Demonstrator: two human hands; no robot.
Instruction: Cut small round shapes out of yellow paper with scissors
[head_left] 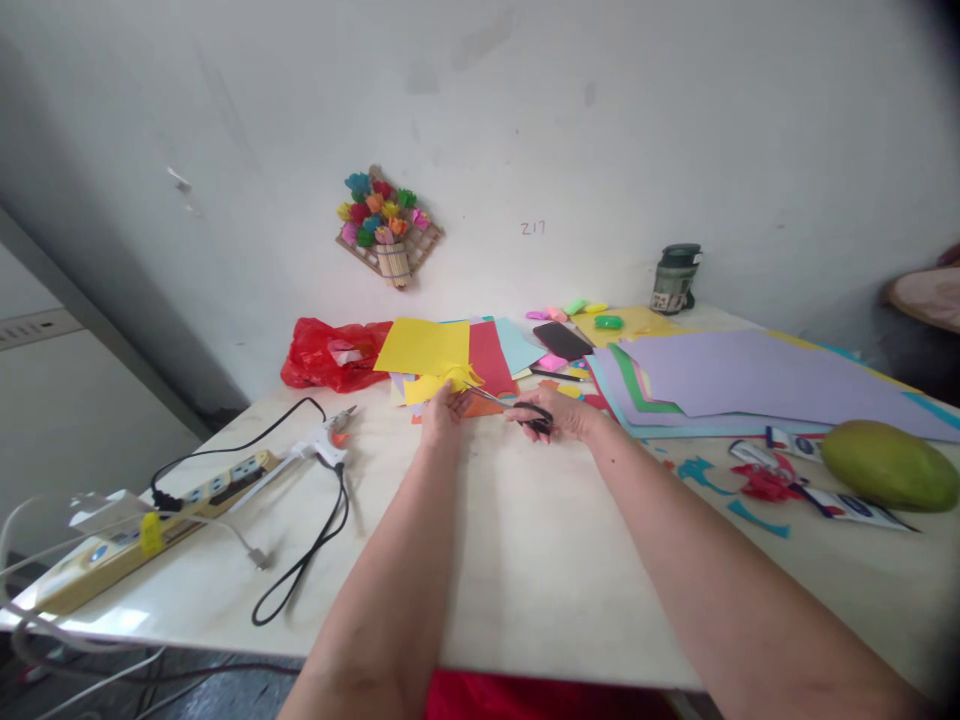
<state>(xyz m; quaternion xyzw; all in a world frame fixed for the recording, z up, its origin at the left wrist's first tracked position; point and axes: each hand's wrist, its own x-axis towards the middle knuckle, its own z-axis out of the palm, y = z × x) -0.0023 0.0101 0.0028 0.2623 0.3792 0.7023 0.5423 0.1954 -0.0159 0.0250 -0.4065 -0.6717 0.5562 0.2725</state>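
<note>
Scissors [534, 416] are gripped in our right hand [562, 408], with their tips at the yellow strip [459, 377]. Our left hand [445, 408] pinches that strip, just in front of the big yellow sheet [424, 345] on the desk [525, 560]. The blades point at our left hand, so a slip could nick us. If we snip too deep, little bits could fall off. Out past our left arm [405, 560], the glue gun [328, 442] has a looped black cord [346, 500]; a bump from that arm might drag it. We can't tell if it is hot. Beside the sheet, the red bag [311, 355] shows something pale [346, 354] in its folds, too hidden to name. Farther off, we can't see inside the dark green cup [675, 278]. Up on the wall [480, 130], a stick holder [393, 266] is full of bright flowers [379, 208].
</note>
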